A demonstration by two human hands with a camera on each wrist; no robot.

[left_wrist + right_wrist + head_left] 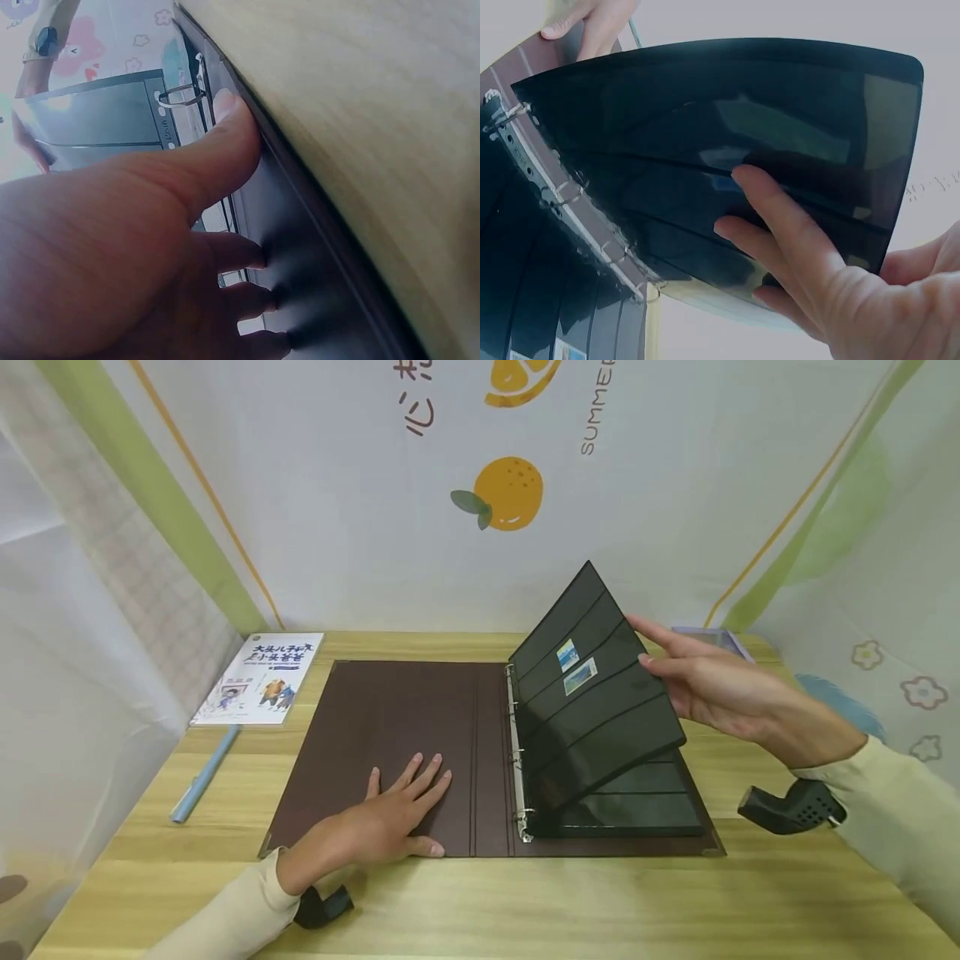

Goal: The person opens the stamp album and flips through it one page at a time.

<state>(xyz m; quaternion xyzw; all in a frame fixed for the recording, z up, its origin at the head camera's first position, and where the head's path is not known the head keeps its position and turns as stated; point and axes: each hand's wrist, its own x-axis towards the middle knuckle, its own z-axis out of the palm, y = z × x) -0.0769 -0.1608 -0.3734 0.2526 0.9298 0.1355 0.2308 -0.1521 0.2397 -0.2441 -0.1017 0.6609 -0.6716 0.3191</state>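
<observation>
A dark brown ring-binder stamp album [390,710] lies spread on the table. My left hand [386,827] rests flat on its bare inside cover with fingers spread; in the left wrist view the thumb [232,139] lies close to the cover's edge. With my right hand [716,685] I pinch the outer edge of black stamp pages [600,718], raised at a slant from the metal rings [517,760]. Two small stamps [580,676] show on the raised face. In the right wrist view, several fingers [787,225] spread across the other side. Underneath lies another black page [637,810].
At the back left is a white booklet [258,681] with cartoon figures, and a blue pen [204,777] lies in front of it. Behind my right hand a purple-edged clear case [716,639] partly shows. A printed cloth [360,552] hangs behind the wooden table [525,910].
</observation>
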